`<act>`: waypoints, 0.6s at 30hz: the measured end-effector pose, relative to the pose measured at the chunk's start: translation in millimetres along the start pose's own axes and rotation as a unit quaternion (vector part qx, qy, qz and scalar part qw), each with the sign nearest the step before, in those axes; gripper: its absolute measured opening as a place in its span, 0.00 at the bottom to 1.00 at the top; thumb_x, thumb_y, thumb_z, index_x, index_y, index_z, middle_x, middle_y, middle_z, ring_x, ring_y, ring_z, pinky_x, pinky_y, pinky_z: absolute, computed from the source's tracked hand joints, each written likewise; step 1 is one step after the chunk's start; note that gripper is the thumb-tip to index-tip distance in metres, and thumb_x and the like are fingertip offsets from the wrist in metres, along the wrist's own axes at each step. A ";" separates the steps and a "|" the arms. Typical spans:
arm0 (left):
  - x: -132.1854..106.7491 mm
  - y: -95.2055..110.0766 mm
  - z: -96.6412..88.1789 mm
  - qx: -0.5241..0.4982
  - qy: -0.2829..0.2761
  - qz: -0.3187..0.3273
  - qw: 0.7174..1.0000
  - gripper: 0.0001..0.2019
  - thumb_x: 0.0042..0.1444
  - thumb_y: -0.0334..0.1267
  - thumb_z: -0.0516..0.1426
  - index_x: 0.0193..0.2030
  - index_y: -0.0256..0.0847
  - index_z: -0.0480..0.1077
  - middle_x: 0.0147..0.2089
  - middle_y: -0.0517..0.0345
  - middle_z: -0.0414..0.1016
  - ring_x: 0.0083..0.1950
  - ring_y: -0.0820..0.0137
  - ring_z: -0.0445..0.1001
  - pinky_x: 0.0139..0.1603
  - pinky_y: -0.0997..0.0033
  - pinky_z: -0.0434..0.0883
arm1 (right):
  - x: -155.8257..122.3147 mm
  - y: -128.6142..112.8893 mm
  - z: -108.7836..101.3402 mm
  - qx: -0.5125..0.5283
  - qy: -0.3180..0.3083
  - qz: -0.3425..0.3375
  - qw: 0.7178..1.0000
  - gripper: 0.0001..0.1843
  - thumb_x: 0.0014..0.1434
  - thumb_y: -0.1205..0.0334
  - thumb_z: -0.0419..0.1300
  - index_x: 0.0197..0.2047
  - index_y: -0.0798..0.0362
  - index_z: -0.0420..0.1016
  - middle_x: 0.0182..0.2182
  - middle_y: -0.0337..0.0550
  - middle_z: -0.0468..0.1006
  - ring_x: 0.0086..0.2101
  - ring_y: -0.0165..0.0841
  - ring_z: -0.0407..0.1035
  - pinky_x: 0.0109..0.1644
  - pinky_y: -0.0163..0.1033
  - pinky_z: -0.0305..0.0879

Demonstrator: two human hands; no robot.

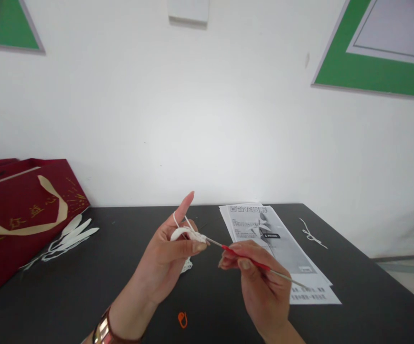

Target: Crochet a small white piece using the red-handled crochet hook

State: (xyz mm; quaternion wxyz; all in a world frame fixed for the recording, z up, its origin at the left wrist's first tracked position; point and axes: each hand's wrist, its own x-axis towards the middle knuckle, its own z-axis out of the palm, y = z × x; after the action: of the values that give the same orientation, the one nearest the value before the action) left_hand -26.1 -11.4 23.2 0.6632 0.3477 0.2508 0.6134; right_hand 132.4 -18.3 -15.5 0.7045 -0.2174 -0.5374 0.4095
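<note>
Head camera: my left hand pinches white crochet work between thumb and fingers, yarn looped around the raised index finger, while my right hand grips a red-handled crochet hook, its tip meeting the work by my left thumb. On the desk, an orange stitch marker lies nearer me than both hands, printed sheets beyond my right; white leaf-shaped pieces and a dark red bag sit left of my left hand.
</note>
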 end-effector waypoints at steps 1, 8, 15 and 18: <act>-0.1 0.6 0.7 0.009 0.003 0.008 1.000 0.41 0.42 0.23 0.66 0.64 0.51 0.62 0.24 0.68 0.65 0.25 0.79 0.62 0.28 0.78 0.60 | -0.2 -0.7 1.0 0.003 0.009 -0.004 1.000 0.07 0.58 0.66 0.63 0.38 0.48 0.82 0.30 0.46 0.80 0.27 0.36 0.76 0.28 0.39 0.74; -0.2 1.2 -1.8 0.020 -0.005 0.025 0.999 0.41 0.42 0.24 0.65 0.64 0.52 0.62 0.24 0.67 0.65 0.25 0.77 0.62 0.28 0.76 0.61 | 3.3 -3.8 -0.6 0.027 -0.004 0.000 1.000 0.06 0.58 0.63 0.63 0.38 0.48 0.82 0.29 0.45 0.80 0.27 0.35 0.75 0.28 0.39 0.73; 1.2 4.6 -5.3 0.026 -0.017 0.021 0.999 0.37 0.41 0.24 0.67 0.59 0.54 0.68 0.24 0.66 0.68 0.26 0.76 0.64 0.28 0.77 0.61 | 6.6 -5.9 -3.1 0.071 0.030 0.049 0.996 0.04 0.55 0.61 0.66 0.34 0.50 0.82 0.28 0.44 0.80 0.25 0.34 0.74 0.26 0.38 0.74; 0.8 5.6 -5.9 0.035 -0.012 0.026 0.999 0.37 0.40 0.25 0.67 0.58 0.55 0.69 0.23 0.66 0.68 0.26 0.77 0.64 0.28 0.78 0.62 | 6.4 -6.6 -3.5 0.074 0.030 0.074 0.994 0.06 0.55 0.59 0.66 0.35 0.50 0.82 0.26 0.44 0.80 0.24 0.33 0.74 0.26 0.37 0.73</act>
State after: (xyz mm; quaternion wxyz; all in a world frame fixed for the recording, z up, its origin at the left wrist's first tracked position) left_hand -34.1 -9.7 23.8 0.6379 0.3842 0.2548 0.6169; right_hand 138.5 -16.4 -7.9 0.7023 -0.2165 -0.4663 0.4925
